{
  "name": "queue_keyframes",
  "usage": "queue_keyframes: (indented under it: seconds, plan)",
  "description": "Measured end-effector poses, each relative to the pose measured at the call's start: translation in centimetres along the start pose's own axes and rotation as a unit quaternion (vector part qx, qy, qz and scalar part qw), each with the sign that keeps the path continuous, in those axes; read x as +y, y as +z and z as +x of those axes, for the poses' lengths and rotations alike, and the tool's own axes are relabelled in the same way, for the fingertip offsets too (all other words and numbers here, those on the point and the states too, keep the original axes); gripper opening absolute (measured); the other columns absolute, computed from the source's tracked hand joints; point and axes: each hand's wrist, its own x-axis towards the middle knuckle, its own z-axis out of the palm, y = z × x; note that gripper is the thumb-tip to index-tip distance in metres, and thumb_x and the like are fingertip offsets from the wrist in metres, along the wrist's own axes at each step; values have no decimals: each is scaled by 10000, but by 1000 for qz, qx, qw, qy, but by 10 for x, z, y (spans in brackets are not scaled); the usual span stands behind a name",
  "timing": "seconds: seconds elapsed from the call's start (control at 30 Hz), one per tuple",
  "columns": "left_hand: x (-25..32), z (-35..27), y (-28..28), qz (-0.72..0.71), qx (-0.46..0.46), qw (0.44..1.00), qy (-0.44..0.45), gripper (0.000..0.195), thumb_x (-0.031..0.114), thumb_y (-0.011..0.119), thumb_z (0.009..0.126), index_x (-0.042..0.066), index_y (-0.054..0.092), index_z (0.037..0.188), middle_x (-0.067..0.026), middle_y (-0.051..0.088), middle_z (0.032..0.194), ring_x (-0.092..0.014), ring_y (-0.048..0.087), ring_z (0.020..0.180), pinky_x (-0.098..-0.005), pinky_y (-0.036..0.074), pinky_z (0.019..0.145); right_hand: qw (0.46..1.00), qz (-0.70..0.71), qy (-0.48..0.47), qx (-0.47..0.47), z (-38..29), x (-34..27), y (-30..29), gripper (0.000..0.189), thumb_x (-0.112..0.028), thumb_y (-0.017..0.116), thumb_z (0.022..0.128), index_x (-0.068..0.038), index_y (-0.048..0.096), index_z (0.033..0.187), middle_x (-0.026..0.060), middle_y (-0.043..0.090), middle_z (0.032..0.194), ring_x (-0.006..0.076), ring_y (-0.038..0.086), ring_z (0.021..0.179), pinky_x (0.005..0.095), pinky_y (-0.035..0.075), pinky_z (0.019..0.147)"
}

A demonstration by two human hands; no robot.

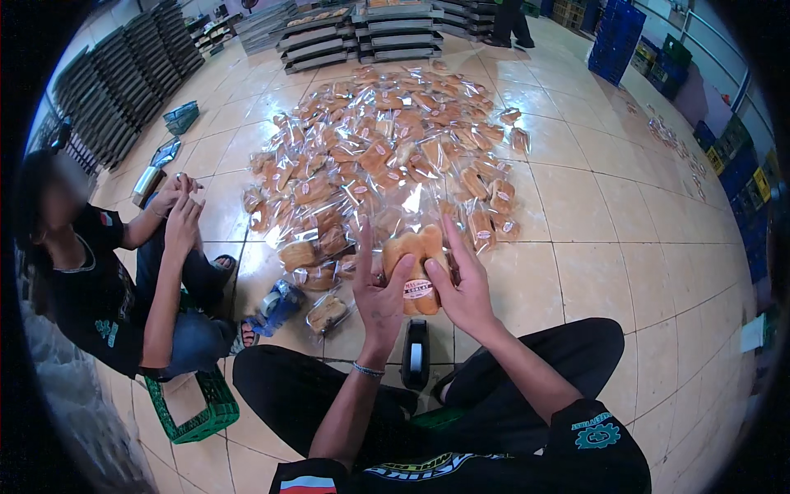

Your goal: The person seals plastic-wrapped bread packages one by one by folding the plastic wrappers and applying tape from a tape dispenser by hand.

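Between my two hands is a bread loaf in a clear plastic bag (pixel 415 256), with an oval label on its lower part. My left hand (pixel 384 293) holds its left side, thumb on the front and fingers spread upward. My right hand (pixel 461 290) holds the right side in the same way. The bag's clear upper part rises beyond the bread. A black tape dispenser (pixel 415 355) stands on the floor just below the bread, between my legs. Beyond my hands spreads a large heap of bagged breads (pixel 376 154) on the tiles. One bagged bread (pixel 326 313) lies apart, left of my left hand.
At the left sits a co-worker (pixel 92 259) with both hands raised, beside a green plastic crate (pixel 194 407). A blue plastic wrapping with a tape roll (pixel 274 305) lies between us. Stacked metal trays (pixel 400 37) stand behind the heap; blue crates (pixel 617 43) are at the right.
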Motion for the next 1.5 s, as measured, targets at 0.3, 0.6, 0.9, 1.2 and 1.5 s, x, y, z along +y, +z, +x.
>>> queue_keyframes:
  seconds: [0.3, 0.6, 0.9, 1.2, 1.5]
  plan:
    - [-3, 0, -8, 162, -94, 974, 126, 442, -32, 648, 906, -14, 562, 1340, -122, 574, 1344, -135, 613, 1094, -273, 479, 971, 972, 211, 103, 25, 0, 1, -6, 446, -105, 688, 917, -46, 532, 1331, 49, 616, 1113, 106, 595, 982, 246, 485, 838]
    - [10, -8, 0, -25, 11, 1000, -1, 166, -14, 680, 884, -43, 720, 1042, -113, 690, 1095, -148, 634, 1021, -260, 482, 898, 970, 216, 111, -9, -1, 6, -6, 198, -157, 707, 915, -23, 675, 1057, -42, 565, 811, 11, 447, 677, 189, 328, 585]
    - [22, -4, -9, -58, 7, 998, -29, 152, 3, 730, 845, -45, 737, 989, -121, 713, 1019, -140, 649, 918, -253, 488, 853, 956, 229, 168, -66, 4, -4, -16, 157, -133, 688, 920, -9, 729, 1008, 15, 641, 904, 54, 549, 761, 221, 418, 673]
    - [26, -5, -9, -15, 5, 1000, -12, 118, -3, 713, 839, -46, 735, 946, -120, 727, 972, -151, 667, 884, -270, 500, 841, 889, 393, 237, 5, 9, -20, -17, 133, -82, 706, 898, 17, 723, 984, 45, 669, 995, 88, 604, 838, 221, 475, 773]
    - [30, -11, -7, 26, -16, 997, 65, 92, -41, 736, 834, 14, 707, 903, -39, 676, 920, -61, 596, 775, -201, 471, 689, 963, 259, 59, -49, 21, -27, -28, 199, -52, 733, 872, -2, 678, 1057, -7, 657, 832, 27, 554, 723, 190, 431, 653]
